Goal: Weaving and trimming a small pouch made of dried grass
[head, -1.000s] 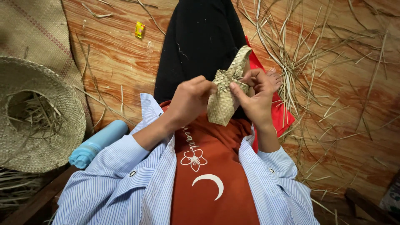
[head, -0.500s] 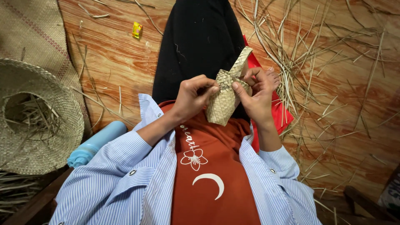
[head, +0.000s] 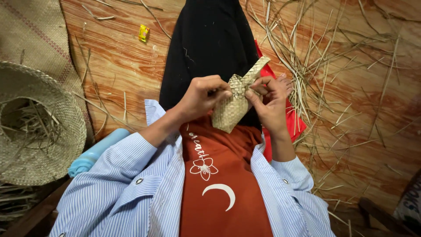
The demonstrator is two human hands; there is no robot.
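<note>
1. The left hand (head: 202, 97) grips the upper left side of a small woven straw pouch (head: 232, 107), its fingers curled over the top edge and the thumb pressed against the weave.
2. The right hand (head: 269, 103) clasps the pouch from the right, thumb and forefinger pinching it near the top where a flat woven strap (head: 256, 70) rises diagonally up and to the right.
3. The pouch is held in the air between both hands, above the person's lap, its pointed lower corner hanging over the rust-orange shirt (head: 219, 184).
4. The person wears a blue-striped overshirt (head: 131, 188) and a black garment (head: 210, 44) that stretches toward the top edge of the wooden floor (head: 123, 61).
5. Loose straw strands (head: 315, 61) lie scattered over the right side of the floor.
6. A woven straw hat (head: 39, 127) lies at the left edge of the floor, just below a flat woven mat (head: 30, 35) in the top left corner.
7. A light blue cylinder (head: 94, 151) lies between the hat and the left sleeve.
8. A small yellow wrapper (head: 143, 33) lies near the top edge, well apart from the hands.
9. A piece of red cloth (head: 291, 120) shows just behind the right hand.
</note>
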